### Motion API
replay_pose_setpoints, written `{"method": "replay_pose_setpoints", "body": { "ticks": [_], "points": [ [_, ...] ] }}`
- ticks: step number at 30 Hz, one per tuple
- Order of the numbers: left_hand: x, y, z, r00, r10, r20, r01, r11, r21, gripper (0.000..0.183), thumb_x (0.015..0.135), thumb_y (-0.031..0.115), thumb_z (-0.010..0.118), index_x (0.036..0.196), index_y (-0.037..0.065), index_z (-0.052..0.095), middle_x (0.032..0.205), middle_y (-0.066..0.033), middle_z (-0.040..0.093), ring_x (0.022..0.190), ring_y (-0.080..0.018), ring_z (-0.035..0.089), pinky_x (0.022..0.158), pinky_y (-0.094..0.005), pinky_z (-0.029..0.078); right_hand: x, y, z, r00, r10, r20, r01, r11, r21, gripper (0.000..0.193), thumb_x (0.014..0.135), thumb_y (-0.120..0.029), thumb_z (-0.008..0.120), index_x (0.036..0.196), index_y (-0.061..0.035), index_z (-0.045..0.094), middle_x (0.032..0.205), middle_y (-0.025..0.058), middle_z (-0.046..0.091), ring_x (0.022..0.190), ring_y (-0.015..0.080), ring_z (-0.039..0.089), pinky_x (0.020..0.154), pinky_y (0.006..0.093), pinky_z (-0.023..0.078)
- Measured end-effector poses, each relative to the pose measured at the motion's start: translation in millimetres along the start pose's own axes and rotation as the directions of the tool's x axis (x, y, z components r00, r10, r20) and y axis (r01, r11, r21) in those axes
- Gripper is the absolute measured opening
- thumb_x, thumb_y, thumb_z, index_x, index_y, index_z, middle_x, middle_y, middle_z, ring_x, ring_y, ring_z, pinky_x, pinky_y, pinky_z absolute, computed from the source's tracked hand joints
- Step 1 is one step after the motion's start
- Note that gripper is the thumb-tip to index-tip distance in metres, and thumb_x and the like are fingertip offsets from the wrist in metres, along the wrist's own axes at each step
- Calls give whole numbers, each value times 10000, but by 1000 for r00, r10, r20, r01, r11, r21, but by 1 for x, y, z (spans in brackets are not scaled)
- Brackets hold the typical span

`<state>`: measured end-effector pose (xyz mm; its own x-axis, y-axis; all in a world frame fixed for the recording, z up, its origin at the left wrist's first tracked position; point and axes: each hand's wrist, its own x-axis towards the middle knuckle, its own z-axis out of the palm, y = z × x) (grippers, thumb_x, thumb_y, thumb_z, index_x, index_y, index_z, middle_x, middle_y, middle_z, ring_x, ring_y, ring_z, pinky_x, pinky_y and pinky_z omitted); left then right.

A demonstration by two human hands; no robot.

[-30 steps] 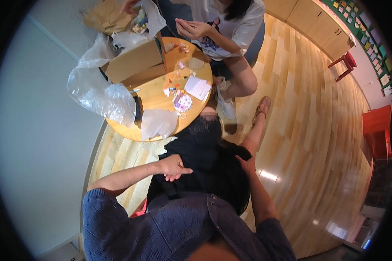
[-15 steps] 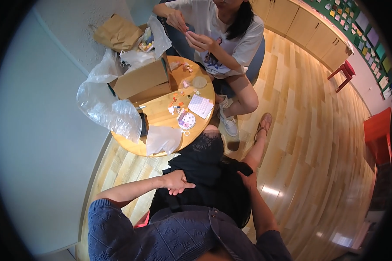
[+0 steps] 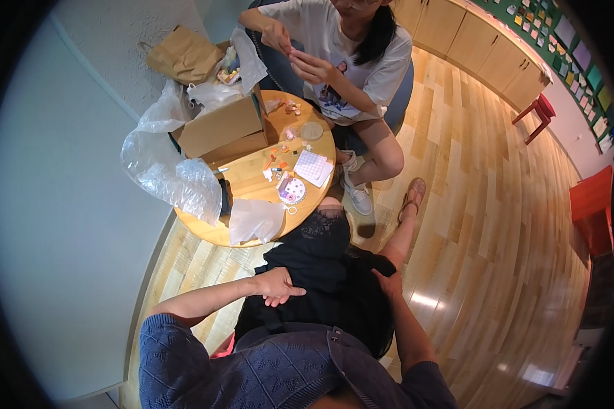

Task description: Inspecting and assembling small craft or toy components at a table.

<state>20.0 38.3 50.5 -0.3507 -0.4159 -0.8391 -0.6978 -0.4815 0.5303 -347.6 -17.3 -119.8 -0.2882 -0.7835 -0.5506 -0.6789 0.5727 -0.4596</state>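
Note:
My left hand point(image 3: 278, 285) rests on the black skirt point(image 3: 314, 273) over my left thigh, empty, its thumb stretched out to the right and apart from loosely bent fingers. My right hand point(image 3: 389, 281) lies against the outer side of my right thigh, thumb apart and spread on the cloth; its other fingers are partly hidden. Neither hand touches the round wooden table point(image 3: 252, 185). Nearest my left hand on its rim is a white translucent plastic bag point(image 3: 256, 219). Beyond that sit a decorated round white piece point(image 3: 293, 191) and a sheet with a lilac grid point(image 3: 312, 167).
Across the table a seated person point(image 3: 338, 75) pinches something small between both hands. A cardboard box point(image 3: 222, 127), bubble wrap point(image 3: 174, 180) and a brown paper bag point(image 3: 184, 53) crowd the left side. A red stool point(image 3: 540, 116) stands far right.
My hands stay where they were. The other person's fingers have shifted slightly, and the view has tilted a little.

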Motion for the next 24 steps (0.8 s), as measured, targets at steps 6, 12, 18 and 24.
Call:
{"method": "replay_pose_setpoints", "body": {
  "ticks": [6,12,18,24],
  "points": [
    [0,1,2,1000,-9,-1,9,1000,12,620,936,505,603,541,27,600,521,-103,619,389,-166,579,400,-291,461,-2,4,0,1000,-6,-10,6,1000,1,1015,643,-591,828,1303,100,488,1302,306,569,1250,393,550,1038,436,455],
    [0,3,2,999,-36,-21,36,999,27,617,934,509,603,548,27,605,521,-101,619,394,-166,583,397,-290,464,7,19,4,992,-121,38,116,988,106,979,654,-568,831,1282,109,506,1272,312,585,1232,404,560,1023,435,463],
    [0,2,-1,1000,-26,-16,25,999,-20,612,921,487,645,540,10,605,515,-117,615,385,-176,586,393,-280,476,2,4,3,991,-117,-61,121,991,54,866,686,-528,833,1202,120,579,1183,310,638,1154,399,618,976,436,496],
    [2,2,0,1000,-22,-9,22,1000,-18,614,922,488,643,539,10,605,512,-116,612,380,-176,582,392,-279,469,13,15,5,995,-86,41,83,994,71,951,654,-556,838,1280,86,520,1256,287,607,1211,397,577,1015,442,471]
  ]
}}
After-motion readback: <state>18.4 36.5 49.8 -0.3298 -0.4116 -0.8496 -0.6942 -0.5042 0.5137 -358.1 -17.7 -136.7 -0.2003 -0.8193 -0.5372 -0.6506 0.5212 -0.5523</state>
